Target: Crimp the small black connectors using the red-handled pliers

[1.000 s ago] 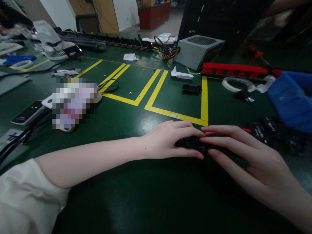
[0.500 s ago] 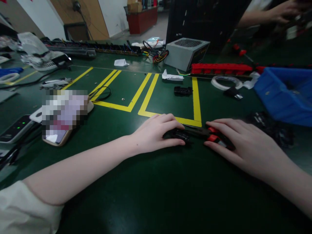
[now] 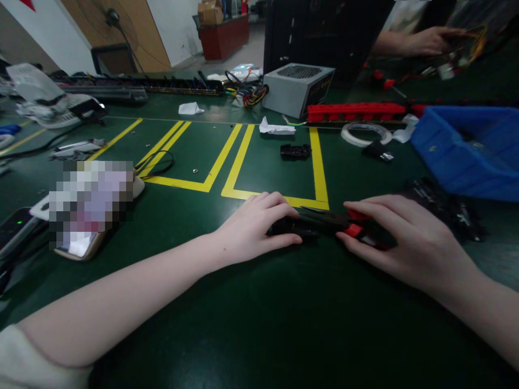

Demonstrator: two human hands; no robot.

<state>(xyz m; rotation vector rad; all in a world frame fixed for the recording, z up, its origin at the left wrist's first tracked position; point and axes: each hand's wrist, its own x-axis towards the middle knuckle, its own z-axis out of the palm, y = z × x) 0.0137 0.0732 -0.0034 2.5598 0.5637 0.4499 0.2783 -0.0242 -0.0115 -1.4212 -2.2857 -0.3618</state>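
Near the middle of the green table (image 3: 243,324), my left hand (image 3: 263,224) grips a small black part (image 3: 306,231) between thumb and fingers. My right hand (image 3: 401,237) is closed around red-and-black pliers (image 3: 354,227), whose dark jaws point left and reach over the black part. Whether the jaws touch it is too dark to tell. A similar black part (image 3: 295,152) lies inside the yellow tape outline (image 3: 319,167) beyond my hands. To the right of it are a white ring (image 3: 367,135) and a small black connector (image 3: 379,152).
A blue bin (image 3: 466,156) stands at the right, with black parts (image 3: 446,208) before it. Behind are a grey power supply (image 3: 298,89) and a red strip (image 3: 357,112). A phone (image 3: 97,210) lies left. Another person's hand (image 3: 432,42) holds wires at upper right.
The view has shifted slightly, so table items appear further left. The pliers' jaws sit a little closer to my left hand. The other person's hand now shows with yellow wires.
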